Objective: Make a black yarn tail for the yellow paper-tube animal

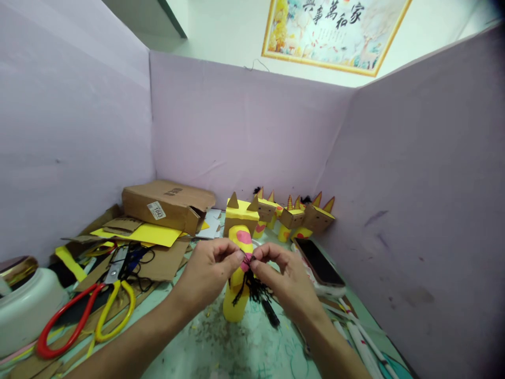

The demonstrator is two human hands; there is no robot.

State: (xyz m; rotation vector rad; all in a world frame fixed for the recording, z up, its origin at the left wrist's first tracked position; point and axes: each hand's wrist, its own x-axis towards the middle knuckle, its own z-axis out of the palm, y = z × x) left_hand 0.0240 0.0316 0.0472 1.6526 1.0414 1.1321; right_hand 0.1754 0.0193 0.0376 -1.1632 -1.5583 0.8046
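Observation:
A yellow paper animal figure (236, 308) stands upright on the table, with pink spots on its neck and a cardboard head topped by two pointed ears. Black yarn (256, 288) hangs in loose strands against its neck. My left hand (213, 268) pinches a thin strand of this yarn between thumb and fingertips at the neck. Close beside it, my right hand (282, 276) is also closed in a pinch on the yarn. The fingertips of both hands nearly meet, so the spot between them is partly hidden. A black marker-like stick (270, 314) lies just behind the yarn ends.
Red-and-yellow scissors (114, 276) lie at left on cardboard scraps, near a white jar (29, 305). A cardboard box (165, 202) sits behind. Several similar figures (292, 217) stand at the back right, near a phone (319, 261). White sticks (361, 342) lie front right.

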